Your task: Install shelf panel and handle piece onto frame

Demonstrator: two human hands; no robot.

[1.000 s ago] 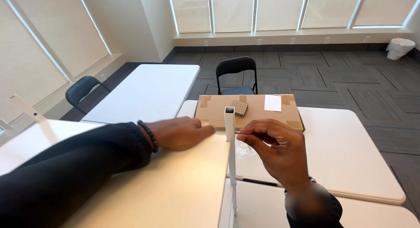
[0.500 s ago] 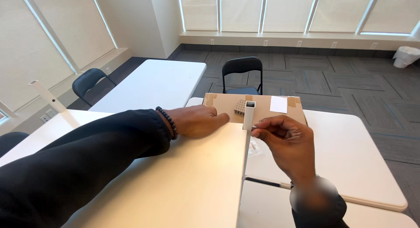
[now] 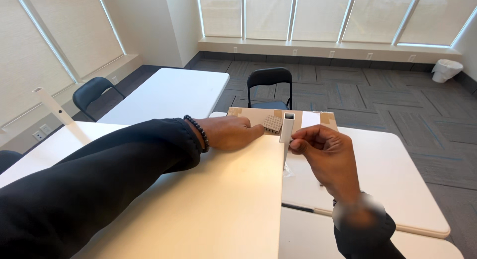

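Note:
A large pale cream flat panel point(image 3: 213, 199) lies in front of me, reaching to the bottom of the view. My left hand point(image 3: 226, 132) lies flat on its far edge, a dark bead bracelet on the wrist. A white square tube post point(image 3: 286, 128) stands upright at the panel's far right corner. My right hand point(image 3: 325, 157) pinches that post between thumb and fingers. Just behind the post lies a flat brown cardboard box point(image 3: 318, 121) with a small perforated brown piece point(image 3: 272, 123) on top.
The panel and box rest on white tables point(image 3: 387, 174). Another white table point(image 3: 174, 92) stands farther left. Black chairs sit at the back point(image 3: 270, 85) and left point(image 3: 94, 92). A second white post point(image 3: 49, 106) sticks up at the left. A white bin point(image 3: 446, 69) stands by the windows.
The view has lifted and shifted. My right hand has slid up the white post to pinch it near the top; my left hand stays on the panel's far edge.

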